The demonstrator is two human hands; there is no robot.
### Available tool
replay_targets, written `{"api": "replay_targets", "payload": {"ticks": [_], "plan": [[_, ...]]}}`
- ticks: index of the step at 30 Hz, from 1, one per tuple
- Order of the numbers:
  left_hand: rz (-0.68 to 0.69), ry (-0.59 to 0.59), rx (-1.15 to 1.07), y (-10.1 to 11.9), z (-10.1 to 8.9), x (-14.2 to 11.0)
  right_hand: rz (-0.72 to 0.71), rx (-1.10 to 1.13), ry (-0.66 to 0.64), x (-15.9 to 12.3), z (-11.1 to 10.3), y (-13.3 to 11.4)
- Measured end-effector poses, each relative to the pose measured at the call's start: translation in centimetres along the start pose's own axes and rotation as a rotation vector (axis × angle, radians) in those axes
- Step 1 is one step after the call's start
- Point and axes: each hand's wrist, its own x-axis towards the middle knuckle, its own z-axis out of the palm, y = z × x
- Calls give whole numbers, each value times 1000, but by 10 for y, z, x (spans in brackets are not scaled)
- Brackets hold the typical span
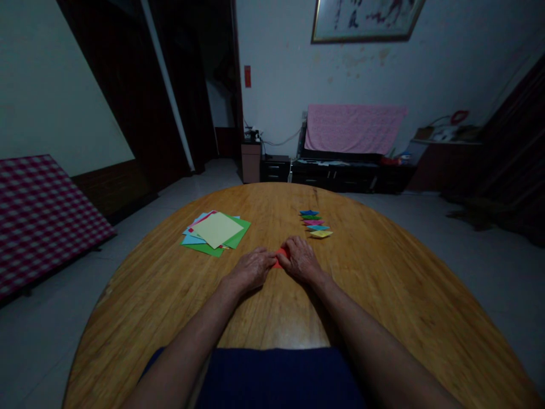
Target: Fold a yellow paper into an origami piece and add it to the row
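Note:
A small piece of red paper [280, 260] lies on the round wooden table [272, 318], partly hidden under my fingers. My left hand [255, 268] is closed at the paper's left edge, its fingertips pinching there. From the right, my right hand [300, 259] presses down on the same paper with bent fingers. Beyond that hand, several small folded paper boats [320, 233] stand in a row, in yellow, light blue, pink, green and dark blue. To the far left of my hands is a loose pile of coloured paper sheets [219, 229], pale yellow on top.
Past the table's far edge stands a low dark cabinet [334, 175], with a pink cloth [353, 129] draped over something on it. A red-and-white checked cloth [46, 221] covers a piece of furniture at left. The room is dim.

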Motion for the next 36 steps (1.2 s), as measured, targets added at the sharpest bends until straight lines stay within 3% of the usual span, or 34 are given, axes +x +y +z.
{"api": "replay_targets", "payload": {"ticks": [5, 17, 21, 24, 29, 32, 36], "plan": [[17, 6, 14, 0, 0, -9, 7, 12, 0, 1, 2, 1], [-104, -73, 7, 7, -11, -26, 19, 38, -9, 1, -2, -1], [-113, -47, 0, 8, -12, -34, 22, 42, -13, -1, -5, -3], [-134, -16, -41, 6, -18, -41, 25, 46, -7, -1, -6, -4], [-217, -72, 10, 8, -29, -35, 14, 40, 18, -2, -5, -5], [-248, 59, 24, 15, -22, -21, 18, 37, 22, -2, -5, -6], [-243, 107, -29, 20, 1, -4, 17, 52, 34, -3, -6, -7]]}}
